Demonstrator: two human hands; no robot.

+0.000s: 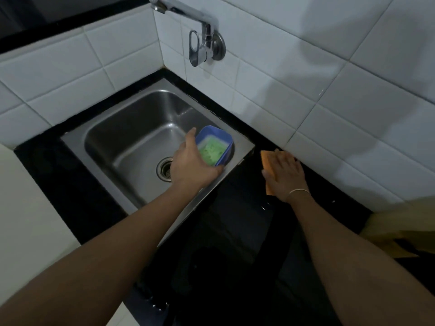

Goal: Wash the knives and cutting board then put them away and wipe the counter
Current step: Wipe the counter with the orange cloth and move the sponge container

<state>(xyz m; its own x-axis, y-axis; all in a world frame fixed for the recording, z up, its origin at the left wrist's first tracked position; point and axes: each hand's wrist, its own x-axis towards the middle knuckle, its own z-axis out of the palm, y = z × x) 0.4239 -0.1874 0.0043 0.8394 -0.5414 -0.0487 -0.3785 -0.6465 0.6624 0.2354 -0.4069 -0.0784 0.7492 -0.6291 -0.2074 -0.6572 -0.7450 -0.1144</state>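
Counter [237,231] of black stone, white tiled wall, steel sink [131,142] under tap [202,41], left hand [190,161] gripping blue tub [215,144] with perhaps green sponge, right hand [286,174] flat on orange cloth [267,165], no knives or board visible.

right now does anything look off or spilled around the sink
Little stands out. The blue tub with the green sponge sits in the sink's right corner, held by the left hand. A few water drops glint on the black counter near the right hand.
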